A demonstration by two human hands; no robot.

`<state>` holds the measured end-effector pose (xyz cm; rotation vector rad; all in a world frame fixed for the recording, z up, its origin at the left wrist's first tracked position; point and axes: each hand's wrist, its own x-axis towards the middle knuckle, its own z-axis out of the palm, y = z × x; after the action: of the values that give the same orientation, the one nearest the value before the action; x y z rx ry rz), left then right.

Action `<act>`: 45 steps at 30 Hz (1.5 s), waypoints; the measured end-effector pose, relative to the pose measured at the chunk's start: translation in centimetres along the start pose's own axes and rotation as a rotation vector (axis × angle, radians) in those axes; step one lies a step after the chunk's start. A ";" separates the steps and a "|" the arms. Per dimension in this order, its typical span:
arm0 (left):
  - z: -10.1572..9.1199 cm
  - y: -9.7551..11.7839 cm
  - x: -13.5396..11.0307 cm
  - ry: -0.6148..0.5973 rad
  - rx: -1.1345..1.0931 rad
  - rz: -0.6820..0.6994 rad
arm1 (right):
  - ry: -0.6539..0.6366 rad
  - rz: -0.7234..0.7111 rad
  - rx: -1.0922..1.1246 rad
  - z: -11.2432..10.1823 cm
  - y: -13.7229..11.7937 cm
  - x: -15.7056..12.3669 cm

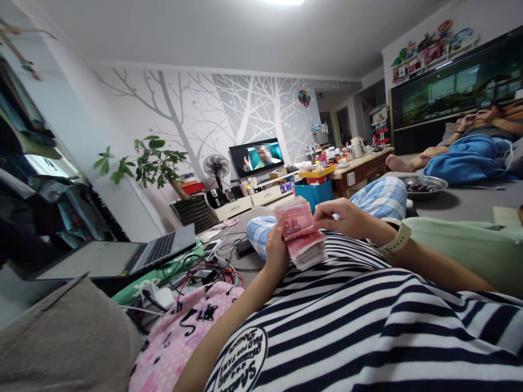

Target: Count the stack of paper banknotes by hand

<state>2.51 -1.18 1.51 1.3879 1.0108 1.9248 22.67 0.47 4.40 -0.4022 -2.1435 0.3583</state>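
Note:
I lie back in a striped shirt with a thick stack of pink banknotes (pixel 301 233) resting on my belly. My left hand (pixel 277 251) is closed round the stack's left edge and holds it upright. My right hand (pixel 345 216), with a pale watch on the wrist, pinches the top notes at the stack's right side and bends them forward. Both hands are touching the same stack.
An open laptop (pixel 134 255) sits to my left with a tangle of cables (pixel 206 270) and a pink cushion (pixel 180 332) beside it. Another person (pixel 469 147) lies at the far right near a metal bowl (pixel 423 185). A television (pixel 256 156), fan and plant stand by the wall.

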 end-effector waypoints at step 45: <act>0.0 -0.8 0.2 -0.025 -0.023 -0.003 | 0.158 0.193 -0.049 0.8 2.4 0.3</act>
<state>2.47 -0.57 0.97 1.3933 0.9753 1.9071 22.17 2.71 3.23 -0.6473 -1.9677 0.3712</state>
